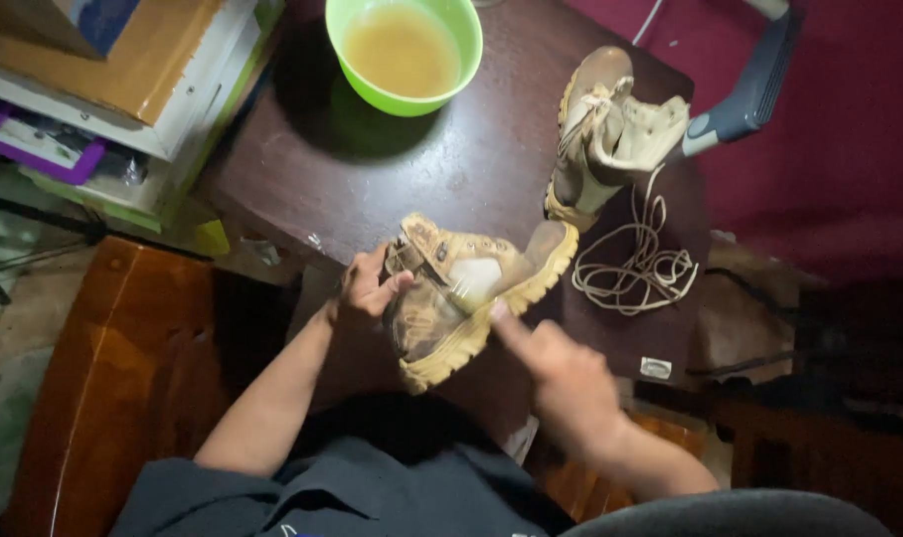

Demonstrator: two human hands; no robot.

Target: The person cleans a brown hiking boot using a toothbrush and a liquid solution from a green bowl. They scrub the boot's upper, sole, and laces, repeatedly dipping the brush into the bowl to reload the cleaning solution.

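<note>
My left hand [365, 288] grips a worn tan boot [441, 318] by its ankle opening and holds it on its side over my lap at the table's near edge. A pale soapy patch shows on the boot's side. My right hand [563, 370], blurred, presses what looks like a small brush [461, 291] against that patch, with the forefinger stretched along it. Little of the brush shows beyond its bristles. A second tan boot [602, 129] stands unlaced at the table's right side. A loose coil of pale laces [638, 267] lies just in front of it.
A green bowl [404, 52] of brownish liquid stands at the far edge of the dark table [312, 169]. A grey and blue handle [749, 91] juts in at the upper right. Stacked boxes and papers [103, 80] lie upper left, polished wooden furniture [123, 378] at my left.
</note>
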